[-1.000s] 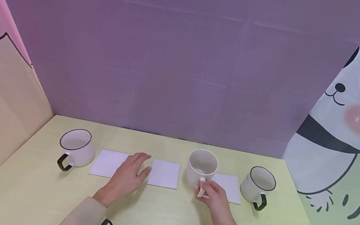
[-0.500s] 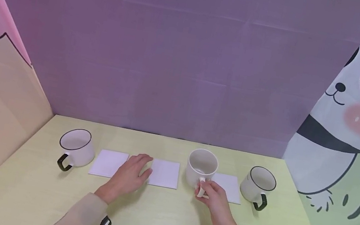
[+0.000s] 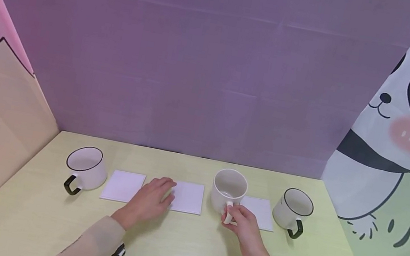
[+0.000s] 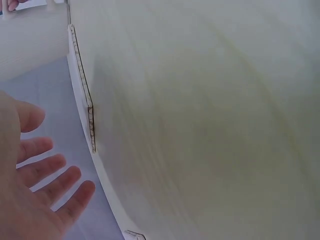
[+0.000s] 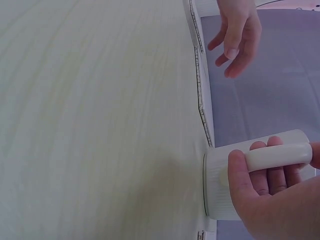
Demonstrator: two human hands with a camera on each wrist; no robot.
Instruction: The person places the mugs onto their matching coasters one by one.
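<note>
A plain white mug point(image 3: 223, 194) stands upright at the right of the middle in the head view. My right hand point(image 3: 247, 236) grips its white handle point(image 5: 277, 157), with fingers curled through it in the right wrist view. Beside the mug, a white square board point(image 3: 261, 213) lies partly hidden behind that hand. My left hand point(image 3: 148, 200) is held over the gap between two more white boards, the left one point(image 3: 121, 187) and the middle one point(image 3: 189, 198). In the left wrist view its fingers point(image 4: 50, 170) are spread, loosely bent, and hold nothing.
At the table's left stands a white mug point(image 3: 94, 175) with a black rim and handle. A similar black-handled mug point(image 3: 284, 213) stands at the right. A purple cloth point(image 3: 205, 78) rises behind the table point(image 3: 175, 251), with printed cloths on both sides.
My left hand has shifted slightly to the right, and its fingertips now overlap the middle board more. My right hand and the mug it grips look unmoved.
</note>
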